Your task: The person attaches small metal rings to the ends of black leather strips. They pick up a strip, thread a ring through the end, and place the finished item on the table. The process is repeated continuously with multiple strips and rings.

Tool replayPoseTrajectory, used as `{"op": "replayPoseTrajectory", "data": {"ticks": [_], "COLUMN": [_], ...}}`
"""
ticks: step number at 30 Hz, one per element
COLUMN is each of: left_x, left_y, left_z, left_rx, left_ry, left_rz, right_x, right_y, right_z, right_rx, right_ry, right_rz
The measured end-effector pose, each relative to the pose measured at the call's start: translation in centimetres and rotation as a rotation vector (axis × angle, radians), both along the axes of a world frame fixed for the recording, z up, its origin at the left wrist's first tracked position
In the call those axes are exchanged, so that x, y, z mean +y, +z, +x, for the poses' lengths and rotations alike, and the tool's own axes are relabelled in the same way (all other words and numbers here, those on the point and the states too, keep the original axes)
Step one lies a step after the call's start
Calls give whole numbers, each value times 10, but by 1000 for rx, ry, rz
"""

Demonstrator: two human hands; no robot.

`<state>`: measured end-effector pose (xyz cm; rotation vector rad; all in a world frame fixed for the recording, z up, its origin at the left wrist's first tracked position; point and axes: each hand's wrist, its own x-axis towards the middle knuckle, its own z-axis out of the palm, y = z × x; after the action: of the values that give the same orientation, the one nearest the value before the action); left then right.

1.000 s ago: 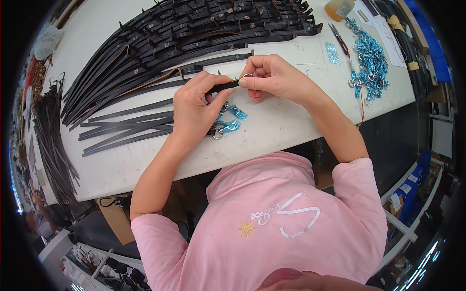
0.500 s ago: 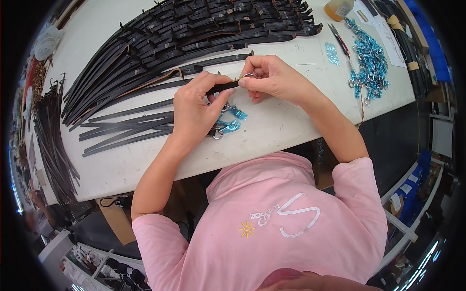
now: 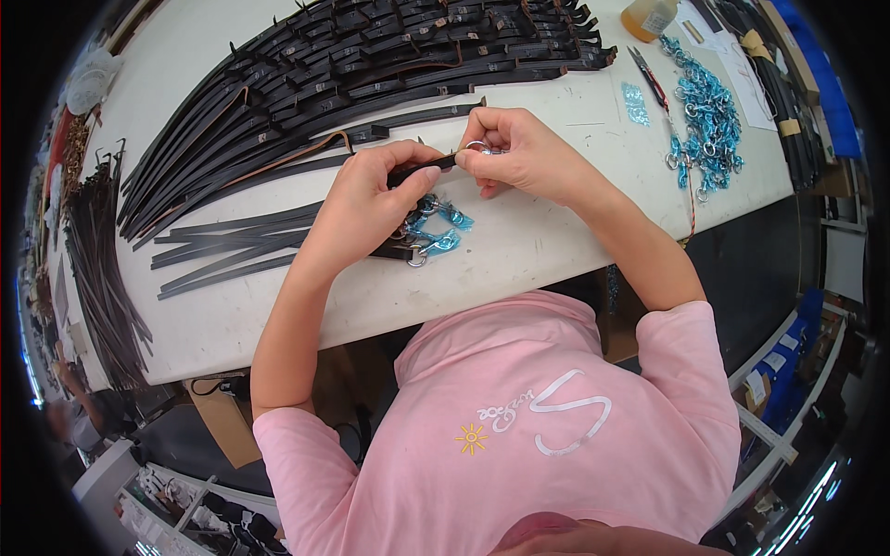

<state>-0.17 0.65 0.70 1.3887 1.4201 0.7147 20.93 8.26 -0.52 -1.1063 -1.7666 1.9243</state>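
Observation:
A black strap (image 3: pixel 428 168) with a paler brown edge is stretched between my two hands above the table. My left hand (image 3: pixel 375 190) is closed on it, thumb on the near side and fingers curled over. At the strap's right end my right hand (image 3: pixel 528 153) pinches a silver metal ring (image 3: pixel 478 145), thumb and forefinger pressed together. Whether the strap passes through the ring is hidden by the fingers. Just below my left hand lie finished-looking strap ends with metal clasps in blue plastic wrap (image 3: pixel 439 243); their long black tails (image 3: pixel 236 243) run left beneath my wrist.
A large bank of black straps (image 3: pixel 352 69) covers the table's far side. More straps (image 3: pixel 102 269) hang over its left edge. At right are a heap of blue-wrapped metal clasps (image 3: pixel 709 120), red-handled snips (image 3: pixel 651 79) and a bottle of amber liquid (image 3: pixel 648 16).
My left hand has slid slightly left and down along the strap, its thumb lying flatter. More of the metal ring shows at my right fingers, which stay almost in place.

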Motion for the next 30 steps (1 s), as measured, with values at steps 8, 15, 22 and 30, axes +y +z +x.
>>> {"op": "replayPoseTrajectory", "data": {"ticks": [8, 15, 22, 30], "left_x": [6, 8, 9, 2], "left_y": [-9, -11, -15, -16], "left_z": [3, -3, -3, 5], "left_rx": [-66, -190, -262, -96], "left_ry": [17, 15, 26, 37], "left_rz": [-26, -109, -110, 18], "right_x": [-3, -3, -2, -3], "right_y": [-3, 1, 1, -3], "right_z": [0, -2, -1, -1], "right_rx": [-21, -26, 8, 11], "right_ry": [17, 28, 30, 39], "right_rz": [39, 20, -18, -13]}}
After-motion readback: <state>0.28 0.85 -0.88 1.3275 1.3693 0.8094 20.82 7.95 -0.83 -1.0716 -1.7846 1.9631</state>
